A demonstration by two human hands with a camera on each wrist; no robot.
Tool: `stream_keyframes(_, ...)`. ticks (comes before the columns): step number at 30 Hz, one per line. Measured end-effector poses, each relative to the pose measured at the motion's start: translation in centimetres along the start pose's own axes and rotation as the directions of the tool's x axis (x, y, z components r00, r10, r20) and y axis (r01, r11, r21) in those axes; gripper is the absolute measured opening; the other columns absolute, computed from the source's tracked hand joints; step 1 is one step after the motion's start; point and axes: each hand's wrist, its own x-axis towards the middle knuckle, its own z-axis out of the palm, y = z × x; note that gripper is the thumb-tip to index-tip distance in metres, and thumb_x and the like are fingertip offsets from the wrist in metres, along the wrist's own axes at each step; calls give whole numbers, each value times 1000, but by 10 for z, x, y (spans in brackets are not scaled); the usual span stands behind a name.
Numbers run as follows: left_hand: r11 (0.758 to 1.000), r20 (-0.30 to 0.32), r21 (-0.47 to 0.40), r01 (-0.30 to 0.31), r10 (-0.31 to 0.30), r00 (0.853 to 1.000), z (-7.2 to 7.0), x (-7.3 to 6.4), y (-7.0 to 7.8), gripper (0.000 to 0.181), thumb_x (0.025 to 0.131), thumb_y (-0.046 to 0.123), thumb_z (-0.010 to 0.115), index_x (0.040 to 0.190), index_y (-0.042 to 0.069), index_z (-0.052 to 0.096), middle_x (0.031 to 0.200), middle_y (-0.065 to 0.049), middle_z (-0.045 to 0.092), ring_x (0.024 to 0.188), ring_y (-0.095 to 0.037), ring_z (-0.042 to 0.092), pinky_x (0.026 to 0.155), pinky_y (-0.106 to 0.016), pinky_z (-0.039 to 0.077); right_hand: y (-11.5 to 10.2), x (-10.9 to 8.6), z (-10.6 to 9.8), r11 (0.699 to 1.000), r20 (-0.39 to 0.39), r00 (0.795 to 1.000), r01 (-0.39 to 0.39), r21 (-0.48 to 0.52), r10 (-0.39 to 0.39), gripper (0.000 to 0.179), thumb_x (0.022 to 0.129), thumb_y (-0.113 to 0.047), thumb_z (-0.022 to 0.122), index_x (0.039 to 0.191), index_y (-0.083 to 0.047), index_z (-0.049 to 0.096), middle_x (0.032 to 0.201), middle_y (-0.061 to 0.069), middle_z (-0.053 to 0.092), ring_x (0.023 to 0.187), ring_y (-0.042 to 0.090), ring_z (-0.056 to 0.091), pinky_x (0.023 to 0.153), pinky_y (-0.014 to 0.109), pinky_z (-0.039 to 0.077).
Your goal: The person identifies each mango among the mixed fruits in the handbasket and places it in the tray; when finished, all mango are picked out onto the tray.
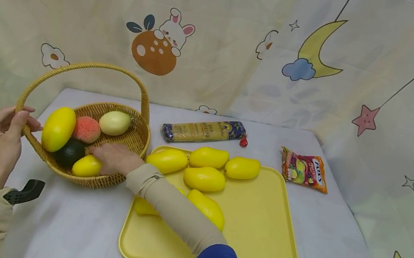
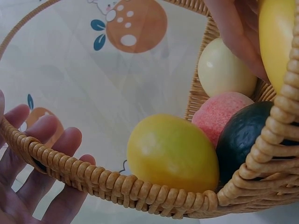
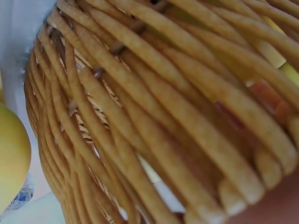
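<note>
My left hand (image 1: 4, 136) grips the wicker basket (image 1: 146, 137) where its handle meets the left rim, fingers behind the weave. Inside the basket my right hand (image 1: 117, 159) holds a yellow mango (image 1: 86, 166) by its right end, at the near side; part of the fruit is hidden by the hand. A larger yellow mango (image 1: 58, 129) leans on the left rim, beside a dark green avocado (image 1: 70, 152). Behind them lie a pink peach (image 1: 87, 129) and a pale green-white fruit (image 1: 115, 123). In the right wrist view, basket weave (image 3: 140, 93) fills most of the picture.
Right of the basket is a yellow tray (image 1: 256, 228) with several mangoes (image 1: 204, 179), some partly under my right forearm. A long noodle packet (image 1: 204, 131) and a small red item (image 1: 243, 141) lie behind it. A snack bag (image 1: 304, 170) rests at the back right.
</note>
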Motion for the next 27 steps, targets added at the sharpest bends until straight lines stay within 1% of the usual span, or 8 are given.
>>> stream_keyframes(6, 1000, -2, -10, 5, -5, 1000, 0, 0, 0, 27, 95, 19, 59, 110, -1, 69, 73, 13, 63, 72, -2, 60, 74, -6, 48, 1, -4, -4, 998, -29, 999, 36, -44, -38, 55, 87, -38, 68, 137, -26, 49, 107, -11, 58, 93, 3, 52, 78, 18, 46)
stream_keyframes(10, 1000, -3, 0, 4, -4, 1000, 0, -1, 0, 25, 95, 19, 59, 109, 2, 70, 74, 14, 63, 73, -2, 60, 74, -5, 47, 3, -10, -9, 994, -55, 996, 60, -87, -65, 57, 86, -41, 68, 137, -24, 48, 115, -9, 57, 102, 4, 53, 84, 19, 45)
stream_keyframes(12, 1000, -3, 2, 3, -3, 1000, 0, -1, 1, 25, 95, 19, 59, 109, 2, 70, 74, 13, 63, 74, -2, 60, 74, -5, 47, 4, -13, -12, 992, -64, 996, 59, -109, -67, 62, 85, -44, 69, 139, -24, 47, 121, -8, 56, 108, 5, 52, 89, 20, 45)
stream_keyframes(14, 1000, 0, 2, 3, -3, 1000, 0, -2, 1, 25, 95, 19, 58, 109, 2, 70, 74, 13, 62, 74, -2, 60, 74, -5, 47, 6, -16, -16, 990, -71, 995, 57, -127, -66, 67, 83, -46, 70, 141, -25, 44, 123, -7, 56, 110, 6, 53, 90, 22, 46)
stream_keyframes(18, 1000, -3, 10, -7, 7, 1000, -1, -2, 1, 25, 95, 18, 58, 110, 2, 70, 74, 15, 62, 73, -1, 60, 74, -5, 47, 10, -23, -25, 990, -85, 995, 48, -132, -60, 74, 81, -46, 72, 145, -27, 38, 121, -6, 56, 103, 8, 55, 83, 24, 48)
stream_keyframes(21, 1000, -5, 4, -10, 10, 1000, -1, -1, 1, 25, 95, 18, 58, 110, 1, 70, 73, 16, 62, 72, -1, 60, 74, -5, 47, 17, -31, -31, 992, -102, 993, 44, -114, -55, 74, 82, -44, 72, 145, -28, 37, 119, -5, 54, 97, 9, 55, 78, 25, 48)
stream_keyframes(24, 1000, -5, -13, -11, 11, 1000, -1, -1, 2, 26, 95, 17, 59, 109, -1, 69, 72, 15, 63, 71, -2, 61, 73, -6, 48, 25, -40, -36, 994, -122, 991, 50, -100, -62, 72, 82, -42, 72, 144, -26, 40, 120, -3, 54, 96, 10, 55, 78, 25, 48)
stream_keyframes(27, 1000, -6, -26, -11, 11, 1000, -2, -1, 2, 26, 95, 17, 59, 109, -3, 69, 71, 14, 64, 70, -2, 61, 73, -7, 48, 35, -52, -37, 993, -153, 985, 59, -102, -74, 73, 81, -43, 73, 144, -22, 41, 121, 0, 54, 97, 12, 56, 81, 27, 48)
